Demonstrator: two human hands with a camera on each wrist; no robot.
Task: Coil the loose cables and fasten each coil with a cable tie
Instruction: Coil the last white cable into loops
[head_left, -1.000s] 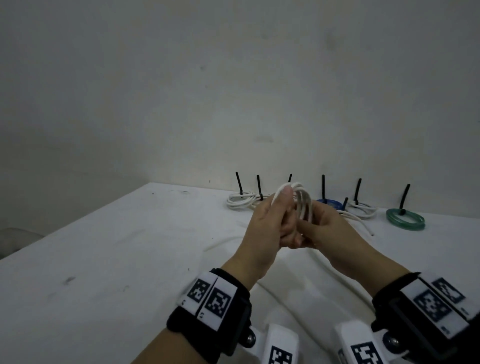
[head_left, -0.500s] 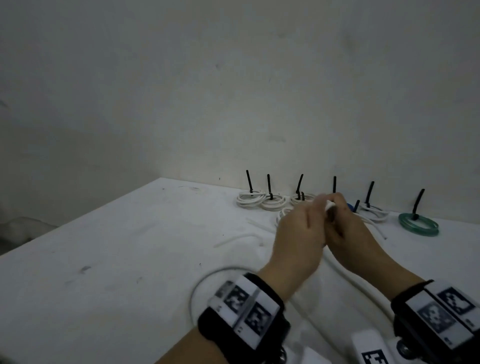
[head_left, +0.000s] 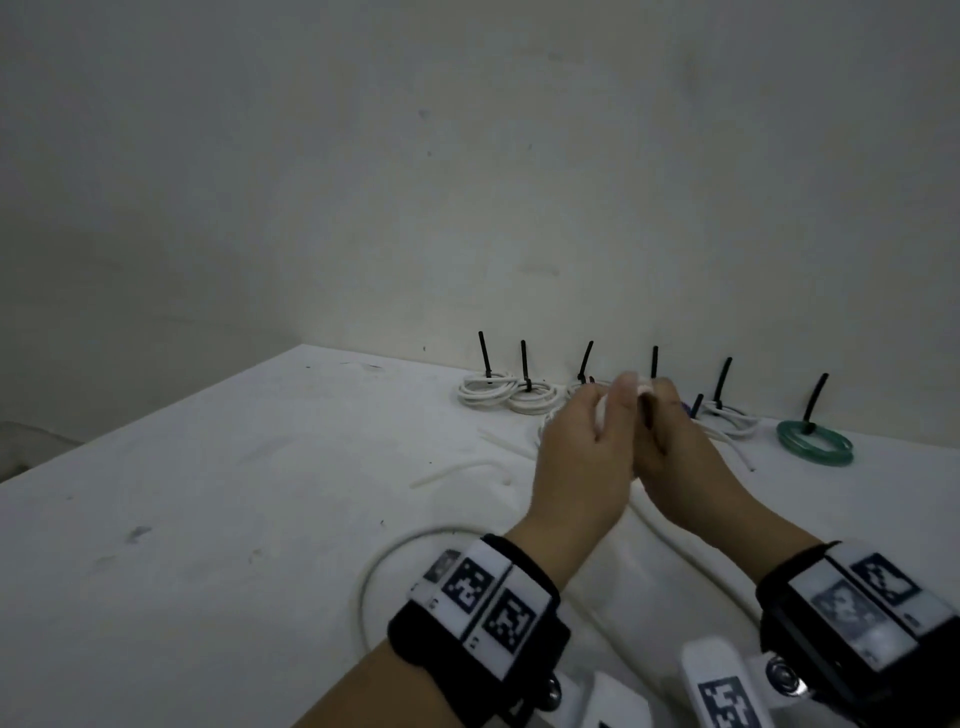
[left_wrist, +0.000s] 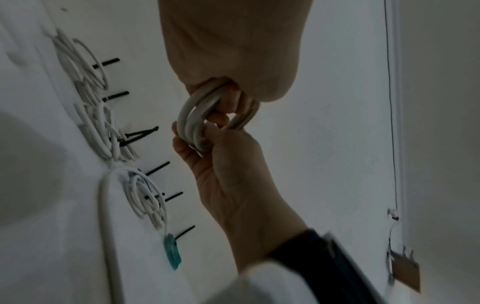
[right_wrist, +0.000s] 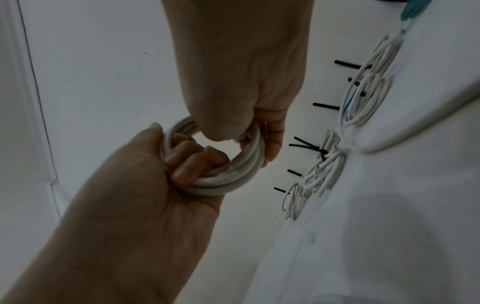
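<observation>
I have both hands on the white cable coil (right_wrist: 228, 174), held in the air over the white table (head_left: 218, 519). A second ago I held it higher and nearer my chest with the loops showing above my knuckles; now I have carried it out toward the far row of tied coils, and from above my hands cover nearly all of it.

My left hand (head_left: 582, 467) has its fingers (right_wrist: 192, 162) hooked through the middle of the ring and curled tight around one side. My right hand (head_left: 685, 467) pinches the opposite side, thumb inside, fingers outside. Both hands are closed on the coil, so the turns sit snug together and are not springing apart.

A tail of the same white cable (head_left: 395, 551) runs off in a loose arc on the near table, so I judge the winding is not finished; more turns must go on before any tie does.

At the far wall lie the finished white coils (head_left: 485, 395), each with a black cable tie (head_left: 484, 356) standing up, and the green coil (head_left: 815, 441) at the far right. I cannot see a spare tie anywhere.
</observation>
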